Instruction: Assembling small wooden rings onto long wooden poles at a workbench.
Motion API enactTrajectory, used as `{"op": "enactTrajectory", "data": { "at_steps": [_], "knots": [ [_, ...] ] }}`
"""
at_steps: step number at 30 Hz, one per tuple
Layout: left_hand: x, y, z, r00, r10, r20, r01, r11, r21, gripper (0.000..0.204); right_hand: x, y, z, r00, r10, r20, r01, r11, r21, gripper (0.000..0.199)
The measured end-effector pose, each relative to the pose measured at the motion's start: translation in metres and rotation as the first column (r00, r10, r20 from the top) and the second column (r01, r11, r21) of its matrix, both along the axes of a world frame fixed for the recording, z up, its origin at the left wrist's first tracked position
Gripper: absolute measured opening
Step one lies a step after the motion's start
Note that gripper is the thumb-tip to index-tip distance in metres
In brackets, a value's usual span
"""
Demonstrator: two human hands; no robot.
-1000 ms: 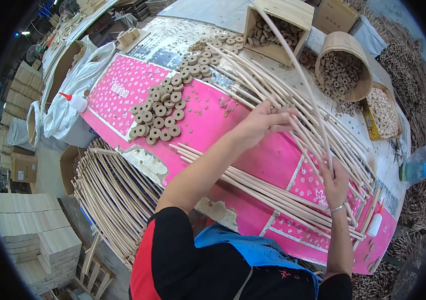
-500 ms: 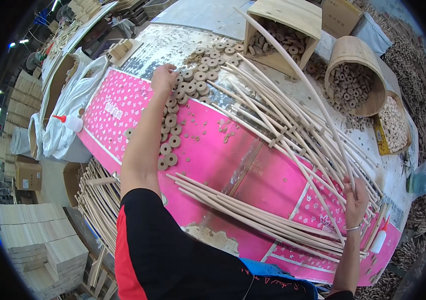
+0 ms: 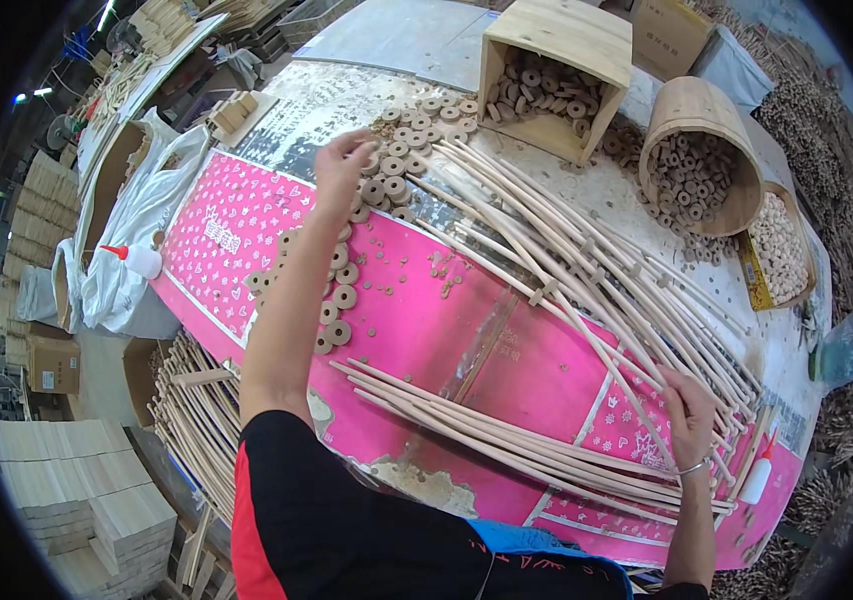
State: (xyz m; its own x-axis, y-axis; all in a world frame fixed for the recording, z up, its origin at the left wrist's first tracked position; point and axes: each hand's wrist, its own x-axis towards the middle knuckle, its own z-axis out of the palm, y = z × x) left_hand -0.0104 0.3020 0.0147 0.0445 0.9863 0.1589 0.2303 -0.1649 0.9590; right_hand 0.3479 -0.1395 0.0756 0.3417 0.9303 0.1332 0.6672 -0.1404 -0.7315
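Observation:
My left hand [image 3: 342, 175] hovers with bent fingers over the far part of the table, just above a spread of round wooden rings [image 3: 394, 168] with centre holes. Its fingertips are drawn together; whether anything is between them is hidden. At the right, my right hand [image 3: 689, 420] is closed around the near end of a thin wooden stick, part of a loose bundle of long pale sticks [image 3: 587, 262]. Some of these sticks carry small rings [image 3: 544, 292]. Nearer to me, another row of sticks [image 3: 507, 440] lies across the pink board [image 3: 427, 320].
A wooden box [image 3: 557, 35] and a wooden bucket [image 3: 702, 110], both tipped sideways, hold many rings. Beside them sits a tray of small pale pieces [image 3: 779, 250]. White glue bottles with red tips stand left [image 3: 143, 262] and right [image 3: 757, 480]. More sticks [image 3: 197, 410] stand lower left.
The long stick that my right hand held raised has come down onto the bundle, and that hand has shifted slightly left and down. My left hand has moved slightly right, its fingers lifted.

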Motion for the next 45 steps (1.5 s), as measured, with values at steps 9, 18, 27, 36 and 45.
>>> {"op": "enactTrajectory", "data": {
  "at_steps": [9,18,27,36,45],
  "knots": [
    [0.025,-0.071,0.017,0.946,0.000,0.325,0.048,0.989,-0.141,0.025,-0.014,-0.006,-0.018,0.999,0.044,0.005,-0.044,0.999,0.019,0.023],
    [0.023,-0.077,0.013,0.936,0.063,0.347,-0.024,0.993,-0.115,0.022,-0.018,-0.016,-0.017,0.999,0.037,0.004,-0.037,0.999,0.036,0.023],
    [0.046,-0.106,0.018,0.983,0.010,0.181,-0.016,0.999,0.032,0.016,-0.024,-0.008,-0.010,0.999,0.009,0.033,-0.008,1.000,-0.012,0.020],
    [0.113,-0.205,0.020,0.958,-0.281,0.056,0.271,0.952,0.142,0.019,-0.009,0.044,-0.023,0.955,0.017,0.297,-0.042,0.996,0.078,0.026],
    [-0.006,-0.155,0.008,0.772,-0.093,0.628,0.339,0.897,-0.283,0.053,-0.042,-0.062,-0.021,0.908,0.277,0.313,-0.222,0.954,-0.200,0.053]
  ]
}}
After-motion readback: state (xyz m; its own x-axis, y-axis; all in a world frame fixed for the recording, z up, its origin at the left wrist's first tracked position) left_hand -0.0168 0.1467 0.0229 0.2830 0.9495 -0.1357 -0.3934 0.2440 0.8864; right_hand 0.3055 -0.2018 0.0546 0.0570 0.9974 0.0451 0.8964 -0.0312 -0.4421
